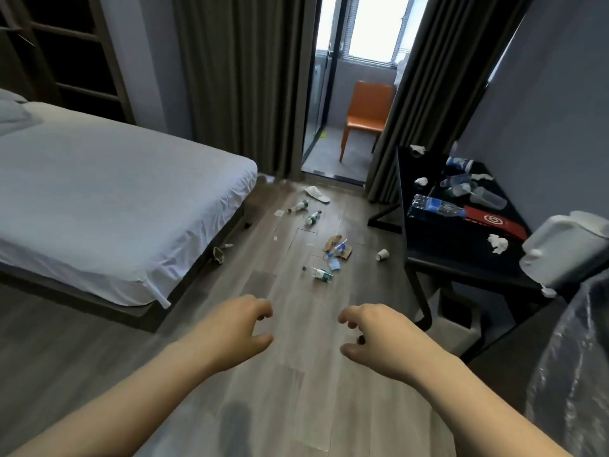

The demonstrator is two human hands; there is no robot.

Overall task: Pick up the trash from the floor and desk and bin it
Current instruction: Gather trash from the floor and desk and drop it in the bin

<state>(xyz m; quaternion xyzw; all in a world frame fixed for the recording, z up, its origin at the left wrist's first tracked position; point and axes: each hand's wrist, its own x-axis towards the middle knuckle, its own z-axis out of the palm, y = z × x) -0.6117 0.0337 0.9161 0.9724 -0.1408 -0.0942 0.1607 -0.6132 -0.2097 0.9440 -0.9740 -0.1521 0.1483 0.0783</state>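
Trash lies scattered on the wooden floor ahead: a plastic bottle (322, 274), a brown paper bag (336, 247) with blue scraps, a paper cup (383, 254), and two more bottles (299, 206) farther off. The black desk (438, 239) on the right holds a blue-labelled bottle (435, 207), several other bottles, plastic cups and crumpled tissues (497, 243). My left hand (240, 328) and my right hand (375, 331) hang out in front of me over the floor, fingers loosely curled, holding nothing.
A bed with a white sheet (108, 192) fills the left side. A small dark bin (458, 319) stands under the desk. A clear plastic bag (573, 367) is at the right edge, beside a white kettle (566, 249). An orange chair (365, 113) stands beyond the curtains.
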